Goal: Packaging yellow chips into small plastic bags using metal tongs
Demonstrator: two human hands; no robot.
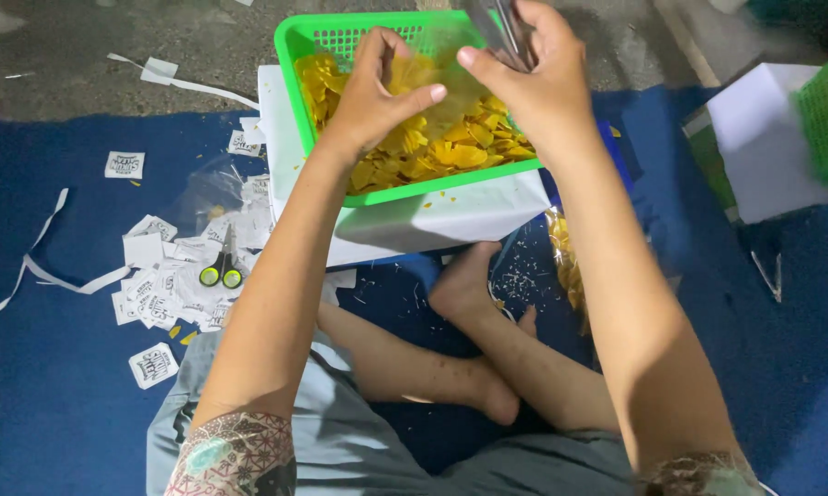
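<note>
A green plastic basket (294, 46) full of yellow chips (450, 152) rests on a white box (450, 220) in front of me. Both my hands are raised over the basket, holding a clear plastic bag (446, 55) between them. My left hand (377, 87) pinches one side of the bag, fingers curled. My right hand (524, 69) grips the other side near the bag's top edge. The bag is see-through, and whether it holds chips I cannot tell.
I sit cross-legged on a blue mat (56, 367). Green-handled scissors (221, 271) lie on a pile of small paper labels (170, 276) at my left. A filled bag of chips (565, 262) lies beside my foot. Another green basket (827, 115) and a white box (763, 147) stand at right.
</note>
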